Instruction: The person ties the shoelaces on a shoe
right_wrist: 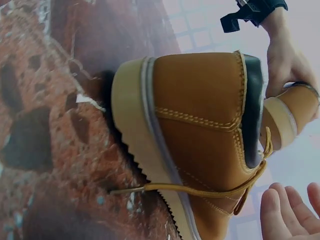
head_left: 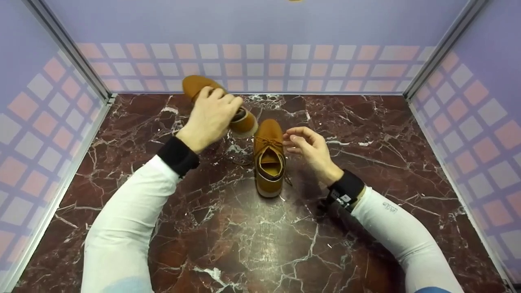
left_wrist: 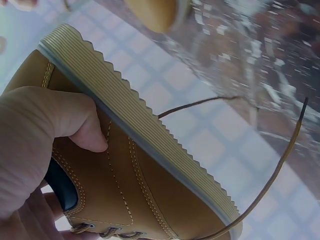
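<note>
My left hand (head_left: pixel 213 114) grips a tan lace-up shoe (head_left: pixel 245 123) across its opening, toe pointing to the far left. In the left wrist view the thumb presses the side of this shoe (left_wrist: pixel 95 175), above its ridged pale sole, and a loose lace (left_wrist: pixel 270 182) trails from it. The other tan shoe (head_left: pixel 268 188) stands upright on the marble surface, toe away from me, its lace (right_wrist: pixel 200 191) hanging down the side. Just right of that shoe is my right hand (head_left: pixel 311 150), fingers loosely bent with nothing in them; its fingertips (right_wrist: pixel 272 200) show near the shoe in the right wrist view.
The dark red marble tabletop (head_left: pixel 244 244) is bounded by a back wall (head_left: pixel 260 28) and two side walls with pink and white checks. Metal strips (head_left: pixel 443 49) run up the corners. A small yellow thing (head_left: pixel 296 0) peeks in at the top edge.
</note>
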A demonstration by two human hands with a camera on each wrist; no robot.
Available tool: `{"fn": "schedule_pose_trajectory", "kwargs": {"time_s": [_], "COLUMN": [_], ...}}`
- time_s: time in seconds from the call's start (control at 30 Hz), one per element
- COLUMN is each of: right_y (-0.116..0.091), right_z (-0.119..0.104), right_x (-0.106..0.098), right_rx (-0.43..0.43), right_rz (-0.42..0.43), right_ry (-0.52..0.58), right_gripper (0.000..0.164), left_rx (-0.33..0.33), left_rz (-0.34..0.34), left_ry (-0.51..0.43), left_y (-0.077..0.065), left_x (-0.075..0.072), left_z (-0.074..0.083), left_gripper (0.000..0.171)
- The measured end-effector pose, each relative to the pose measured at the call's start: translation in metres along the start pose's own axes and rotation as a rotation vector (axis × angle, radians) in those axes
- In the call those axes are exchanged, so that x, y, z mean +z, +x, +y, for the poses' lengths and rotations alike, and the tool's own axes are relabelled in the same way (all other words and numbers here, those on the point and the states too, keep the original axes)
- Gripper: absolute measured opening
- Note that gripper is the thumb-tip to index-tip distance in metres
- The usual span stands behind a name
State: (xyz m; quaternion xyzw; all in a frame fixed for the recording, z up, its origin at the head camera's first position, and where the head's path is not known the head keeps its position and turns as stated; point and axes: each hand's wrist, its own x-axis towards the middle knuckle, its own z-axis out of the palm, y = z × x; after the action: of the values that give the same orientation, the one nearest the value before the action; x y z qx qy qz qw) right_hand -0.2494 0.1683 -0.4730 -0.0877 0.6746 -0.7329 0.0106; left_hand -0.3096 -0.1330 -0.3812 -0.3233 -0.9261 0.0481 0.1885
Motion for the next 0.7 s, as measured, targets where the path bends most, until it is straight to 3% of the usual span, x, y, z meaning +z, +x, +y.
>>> {"fn": "schedule_pose_trajectory", "kwargs": {"time_s": [0.3, 0.5, 0.7], "right_y": [0.002, 0.003, 0.001], "right_z": [-0.006, -0.011, -0.01], "right_x": [0.004, 0.003, 0.002], "right_rx": [0.086, 0.167, 0.273], "right_rz": [0.003, -0.094, -0.173], "right_ry": [0.141, 0.249, 0.297], "right_gripper": [0.027, 0.028, 0.044], "left_rx": [0.138, 0.225, 0.323], "left_rz": [0.088, 0.144, 0.135], "left_ry": [0.02, 0.016, -0.017], "left_y": [0.009, 0.013, 0.016], "left_x": [-0.031, -0.045, -0.05], "left_z": [0.042, 0.069, 0.092], "left_gripper": [0.05, 0.044, 0.039]}}
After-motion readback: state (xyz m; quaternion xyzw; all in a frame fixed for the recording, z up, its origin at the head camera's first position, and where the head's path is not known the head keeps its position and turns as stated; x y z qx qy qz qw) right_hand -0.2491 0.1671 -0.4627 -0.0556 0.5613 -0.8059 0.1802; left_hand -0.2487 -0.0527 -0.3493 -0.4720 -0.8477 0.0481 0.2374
